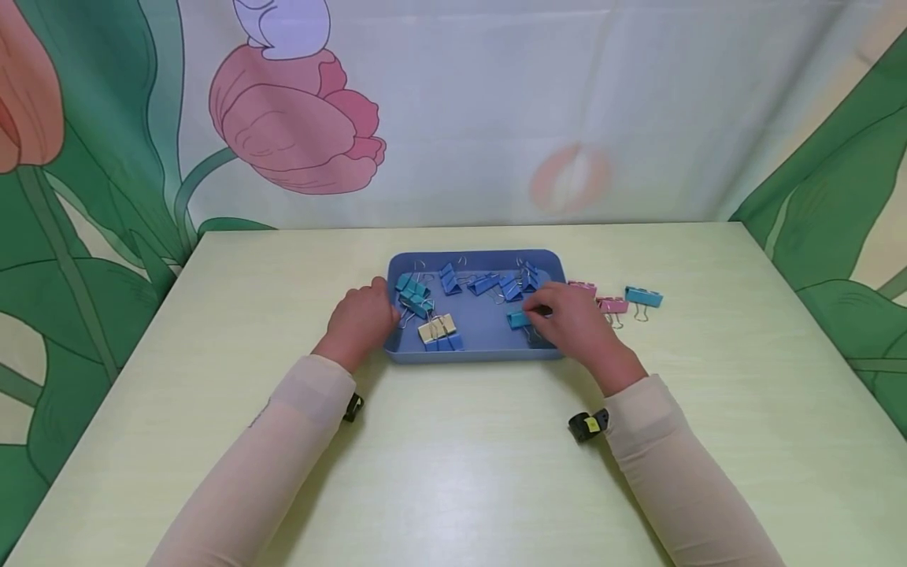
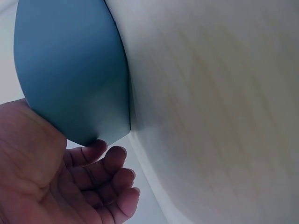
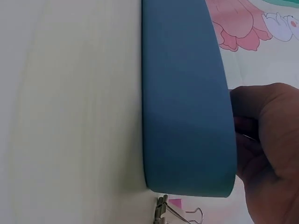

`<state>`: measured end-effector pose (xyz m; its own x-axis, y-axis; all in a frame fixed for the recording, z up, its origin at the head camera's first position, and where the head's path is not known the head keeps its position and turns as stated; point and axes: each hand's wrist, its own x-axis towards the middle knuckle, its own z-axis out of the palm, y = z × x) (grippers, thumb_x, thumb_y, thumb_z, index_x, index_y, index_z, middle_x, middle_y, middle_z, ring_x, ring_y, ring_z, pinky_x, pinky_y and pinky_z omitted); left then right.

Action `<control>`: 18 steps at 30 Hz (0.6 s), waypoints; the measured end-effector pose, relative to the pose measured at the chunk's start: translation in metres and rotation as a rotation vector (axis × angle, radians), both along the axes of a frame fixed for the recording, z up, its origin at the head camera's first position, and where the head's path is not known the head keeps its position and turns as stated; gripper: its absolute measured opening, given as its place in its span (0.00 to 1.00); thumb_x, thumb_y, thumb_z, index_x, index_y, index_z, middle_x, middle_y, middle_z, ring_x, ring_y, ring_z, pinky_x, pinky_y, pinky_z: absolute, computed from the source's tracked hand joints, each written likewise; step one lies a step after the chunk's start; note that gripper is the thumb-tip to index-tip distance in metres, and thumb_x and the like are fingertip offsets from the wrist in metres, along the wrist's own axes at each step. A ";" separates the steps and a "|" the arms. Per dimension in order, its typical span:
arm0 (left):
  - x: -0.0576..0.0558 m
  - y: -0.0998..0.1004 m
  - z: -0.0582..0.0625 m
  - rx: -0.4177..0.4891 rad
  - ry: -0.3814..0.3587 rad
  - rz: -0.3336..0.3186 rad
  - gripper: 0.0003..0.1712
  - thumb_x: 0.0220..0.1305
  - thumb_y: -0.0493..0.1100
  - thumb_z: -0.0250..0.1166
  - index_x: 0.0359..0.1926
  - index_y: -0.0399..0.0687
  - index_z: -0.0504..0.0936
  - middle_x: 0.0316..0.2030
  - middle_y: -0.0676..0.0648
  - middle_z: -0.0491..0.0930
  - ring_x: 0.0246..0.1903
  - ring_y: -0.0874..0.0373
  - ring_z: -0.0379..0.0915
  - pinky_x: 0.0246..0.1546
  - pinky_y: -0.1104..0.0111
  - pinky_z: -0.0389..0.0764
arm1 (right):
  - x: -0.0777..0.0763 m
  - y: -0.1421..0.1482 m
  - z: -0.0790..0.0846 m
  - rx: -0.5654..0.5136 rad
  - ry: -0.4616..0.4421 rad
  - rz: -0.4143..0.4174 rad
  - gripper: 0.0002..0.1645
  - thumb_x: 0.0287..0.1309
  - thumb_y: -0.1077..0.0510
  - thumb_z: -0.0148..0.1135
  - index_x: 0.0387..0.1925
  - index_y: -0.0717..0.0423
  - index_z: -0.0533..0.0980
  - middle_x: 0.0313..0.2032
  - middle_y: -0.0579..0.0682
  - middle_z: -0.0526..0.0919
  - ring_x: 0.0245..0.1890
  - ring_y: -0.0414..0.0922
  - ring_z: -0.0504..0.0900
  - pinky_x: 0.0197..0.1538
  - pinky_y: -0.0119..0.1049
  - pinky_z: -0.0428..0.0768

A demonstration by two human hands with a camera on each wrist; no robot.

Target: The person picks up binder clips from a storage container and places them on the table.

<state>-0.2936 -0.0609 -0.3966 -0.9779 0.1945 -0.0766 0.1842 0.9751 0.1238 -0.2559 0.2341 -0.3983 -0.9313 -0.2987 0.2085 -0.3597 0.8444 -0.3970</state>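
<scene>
A shallow blue tray (image 1: 489, 356) stands on the table with binder clips in it. My left hand (image 1: 363, 319) grips the tray's left end; in the left wrist view its fingers (image 2: 122, 179) curl by the tray's corner. Over the tray's right end, my right hand (image 1: 570, 323) pinches a teal binder clip (image 1: 518, 319) low over the tray floor. Tray wall and hand hide part of that grip in the right wrist view. Teal clips (image 1: 414, 294) lie at the tray's left, a cream clip (image 1: 437, 326) and a blue clip (image 1: 445, 343) at the front, and several blue clips (image 1: 484, 283) along the back.
Right of the tray, pink binder clips (image 1: 612, 305) and a blue binder clip (image 1: 643, 296) lie on the pale table (image 1: 468, 457). A printed cloth (image 1: 468, 118) hangs behind the table's back edge.
</scene>
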 end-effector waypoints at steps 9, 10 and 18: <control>-0.002 -0.001 -0.002 0.013 -0.007 0.006 0.22 0.62 0.47 0.50 0.47 0.31 0.65 0.29 0.37 0.76 0.30 0.45 0.72 0.34 0.56 0.78 | 0.002 0.005 0.009 -0.038 -0.015 -0.012 0.09 0.53 0.56 0.62 0.36 0.51 0.82 0.36 0.45 0.83 0.38 0.44 0.80 0.44 0.39 0.78; -0.002 -0.001 -0.002 0.012 -0.006 0.005 0.22 0.62 0.47 0.50 0.47 0.31 0.65 0.28 0.37 0.76 0.30 0.46 0.72 0.33 0.57 0.78 | 0.003 0.006 0.010 -0.043 -0.024 -0.008 0.09 0.53 0.56 0.62 0.36 0.51 0.82 0.36 0.45 0.83 0.38 0.43 0.80 0.44 0.39 0.78; -0.004 -0.001 -0.004 0.013 -0.023 0.009 0.22 0.62 0.47 0.50 0.48 0.31 0.65 0.29 0.38 0.75 0.30 0.46 0.72 0.34 0.57 0.77 | 0.004 0.011 0.015 -0.119 -0.115 -0.004 0.08 0.53 0.55 0.62 0.35 0.50 0.82 0.34 0.44 0.83 0.35 0.41 0.80 0.40 0.37 0.78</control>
